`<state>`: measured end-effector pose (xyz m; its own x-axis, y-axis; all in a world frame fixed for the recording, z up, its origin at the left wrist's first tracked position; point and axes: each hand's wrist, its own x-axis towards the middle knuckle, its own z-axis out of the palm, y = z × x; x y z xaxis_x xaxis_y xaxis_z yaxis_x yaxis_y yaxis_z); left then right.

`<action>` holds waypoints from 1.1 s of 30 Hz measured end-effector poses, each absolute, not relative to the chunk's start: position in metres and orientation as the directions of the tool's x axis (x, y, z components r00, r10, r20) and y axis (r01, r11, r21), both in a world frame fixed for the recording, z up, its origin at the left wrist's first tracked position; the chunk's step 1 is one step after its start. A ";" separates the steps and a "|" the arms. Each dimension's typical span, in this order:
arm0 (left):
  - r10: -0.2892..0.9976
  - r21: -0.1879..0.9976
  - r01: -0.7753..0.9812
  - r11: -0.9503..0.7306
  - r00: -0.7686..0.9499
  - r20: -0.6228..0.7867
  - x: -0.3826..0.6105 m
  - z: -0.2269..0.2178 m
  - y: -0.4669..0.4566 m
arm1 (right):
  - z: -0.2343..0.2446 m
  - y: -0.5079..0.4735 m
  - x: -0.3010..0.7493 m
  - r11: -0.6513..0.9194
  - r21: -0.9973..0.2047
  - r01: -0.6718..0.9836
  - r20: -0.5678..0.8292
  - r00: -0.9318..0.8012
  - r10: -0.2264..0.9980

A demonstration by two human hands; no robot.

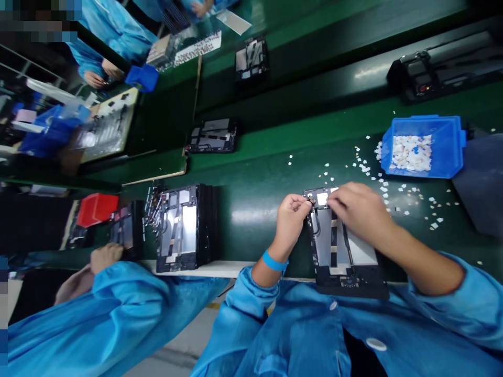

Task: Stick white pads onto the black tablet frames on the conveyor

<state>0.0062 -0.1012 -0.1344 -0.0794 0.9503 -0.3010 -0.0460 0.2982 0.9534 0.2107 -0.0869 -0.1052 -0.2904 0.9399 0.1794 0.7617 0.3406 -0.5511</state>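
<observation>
An opened tablet-like device (323, 241), showing grey battery panels and a ribbon cable, lies in front of me at the table's edge. At its upper left corner, my left hand (290, 220) pinches a small dark part that I cannot make out. My right hand (359, 207) bends over the upper right of the device, thumb and forefinger together beside a white square (322, 199). Whatever those fingertips hold is hidden. To the left, a stack of similar opened devices (206, 225) stands close to the table edge.
A blue bin (448, 152) of small white pieces sits at right, with loose pieces (365, 169) scattered around it. More devices (214, 137) rest farther back. Left are small cylindrical parts (153, 207), a red bin (98, 208) and a co-worker's hand (106, 256).
</observation>
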 end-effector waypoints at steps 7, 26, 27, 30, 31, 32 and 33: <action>0.973 0.971 0.106 0.215 -0.111 -0.203 0.010 -0.133 -0.110 | -0.125 -0.093 0.171 0.303 -0.612 0.731 0.157 -0.263 0.952; 0.990 0.971 0.199 0.135 -0.072 -0.123 -0.010 -0.124 -0.113 | -0.082 -0.062 0.284 -0.039 -0.419 0.907 0.129 0.102 0.986; 0.995 0.956 0.280 0.083 -0.076 -0.064 -0.015 -0.123 -0.112 | -0.083 -0.064 0.266 0.045 -0.503 0.863 0.091 0.001 0.996; 0.992 0.818 0.565 -0.112 0.013 0.127 -0.032 -0.123 -0.106 | -0.090 -0.061 0.210 0.059 -0.625 0.778 -0.092 -0.148 0.985; 0.983 0.751 0.636 -0.181 0.083 0.166 -0.036 -0.124 -0.103 | -0.093 -0.058 0.196 0.040 -0.625 0.779 -0.152 -0.172 0.973; 0.970 0.687 0.684 -0.244 0.159 0.185 -0.039 -0.126 -0.099 | -0.096 -0.053 0.185 0.024 -0.614 0.789 -0.204 -0.188 0.961; 0.955 0.634 0.714 -0.296 0.227 0.190 -0.041 -0.129 -0.096 | -0.099 -0.049 0.178 0.014 -0.595 0.803 -0.243 -0.197 0.950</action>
<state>-0.0408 -0.0963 -0.1286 0.2274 0.9551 0.1900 0.7143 -0.2962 0.6340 0.1778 -0.0488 -0.0994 -0.1970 0.9497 -0.2433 0.8035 0.0142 -0.5952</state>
